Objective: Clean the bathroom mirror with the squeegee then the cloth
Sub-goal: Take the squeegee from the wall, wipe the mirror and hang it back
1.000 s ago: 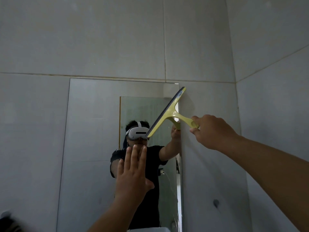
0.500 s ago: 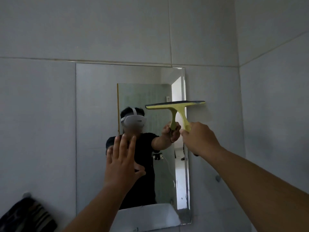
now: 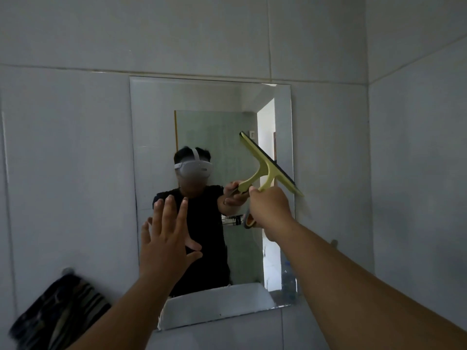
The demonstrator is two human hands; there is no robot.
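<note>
Frameless rectangular wall mirror (image 3: 187, 102): squeegee step underway; right hand (image 3: 269, 209) clenched on yellow plastic squeegee (image 3: 269, 165) at mirror's right edge; left hand (image 3: 164, 236) splayed, empty; next needs blade flat, steady stroke; striped cloth (image 3: 60, 309) lower-left of mirror

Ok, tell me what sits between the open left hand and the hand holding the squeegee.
Head view: only mirror glass, showing the person's dark-shirted reflection, lies between the left hand and the right hand gripping the squeegee. No object there.
</note>
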